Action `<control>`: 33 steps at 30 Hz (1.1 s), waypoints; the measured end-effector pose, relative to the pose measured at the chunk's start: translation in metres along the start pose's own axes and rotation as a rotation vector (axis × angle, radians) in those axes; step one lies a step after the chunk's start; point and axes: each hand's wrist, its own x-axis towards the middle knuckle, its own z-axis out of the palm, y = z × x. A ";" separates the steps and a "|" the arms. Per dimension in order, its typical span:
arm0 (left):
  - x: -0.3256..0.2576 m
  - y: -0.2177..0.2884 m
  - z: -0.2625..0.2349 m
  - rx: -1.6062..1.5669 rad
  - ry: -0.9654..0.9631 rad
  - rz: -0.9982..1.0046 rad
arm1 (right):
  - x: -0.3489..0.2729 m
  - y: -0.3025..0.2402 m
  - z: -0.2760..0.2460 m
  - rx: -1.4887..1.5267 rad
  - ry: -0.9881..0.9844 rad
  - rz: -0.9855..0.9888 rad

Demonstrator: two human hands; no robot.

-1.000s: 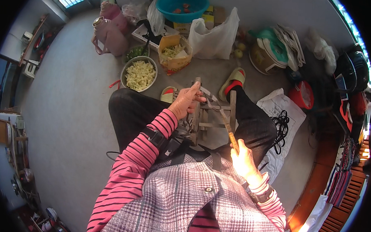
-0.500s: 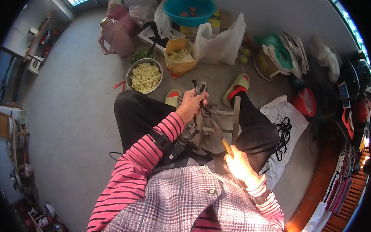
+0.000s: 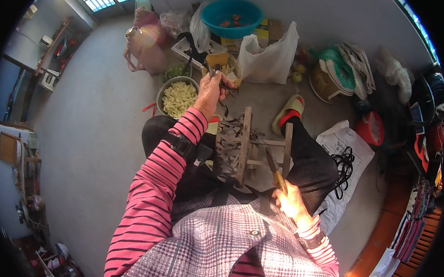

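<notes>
My left hand [image 3: 212,93] is closed on several dark, thin curled strips [image 3: 225,86]; I cannot make out what they are. It is held out beside the metal bowl of pale chopped pieces [image 3: 180,97] and in front of the yellow bag [image 3: 238,77]. My right hand [image 3: 291,200] grips a knife [image 3: 279,180] by its yellowish handle, near my lap. The blade points up and away, over the rungs of a small wooden stool [image 3: 245,144] between my legs. Dark strips are bunched at the stool's left side.
Behind stand a teal basin [image 3: 231,19] with reddish pieces, a white plastic bag [image 3: 266,60] and a pink thermos jug [image 3: 144,49]. To the right are a round container with newspapers [image 3: 330,81], a red bucket [image 3: 370,128] and a white sack [image 3: 344,150] under black cord.
My left hand has moved forward and left with the dark strips, away from the knife. My right hand with the knife has drawn slightly back toward me and to the right.
</notes>
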 end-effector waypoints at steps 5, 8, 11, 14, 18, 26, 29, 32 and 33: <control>0.014 0.007 -0.018 -0.062 0.034 -0.029 | 0.002 -0.005 0.001 0.009 -0.010 0.013; 0.017 0.002 -0.024 -0.087 0.046 -0.027 | 0.003 -0.008 0.002 0.024 -0.012 0.023; 0.021 -0.005 -0.028 -0.216 -0.007 -0.028 | 0.002 -0.010 0.002 0.022 -0.011 0.030; 0.024 -0.009 -0.033 -0.235 -0.030 -0.067 | 0.002 -0.012 0.002 0.018 -0.011 0.046; 0.023 -0.013 -0.034 -0.375 -0.078 -0.123 | 0.003 -0.013 0.003 0.003 -0.003 0.057; 0.025 -0.017 -0.028 -0.434 -0.028 -0.058 | 0.004 -0.007 0.004 -0.034 0.000 0.017; 0.042 -0.006 -0.032 -0.314 -0.018 0.075 | 0.005 -0.005 0.004 -0.023 0.007 0.030; 0.071 0.016 -0.028 -0.298 -0.027 0.148 | 0.006 -0.004 0.003 -0.051 -0.002 0.021; 0.083 0.024 -0.022 -0.308 0.017 0.159 | 0.006 -0.004 0.003 -0.091 0.005 0.044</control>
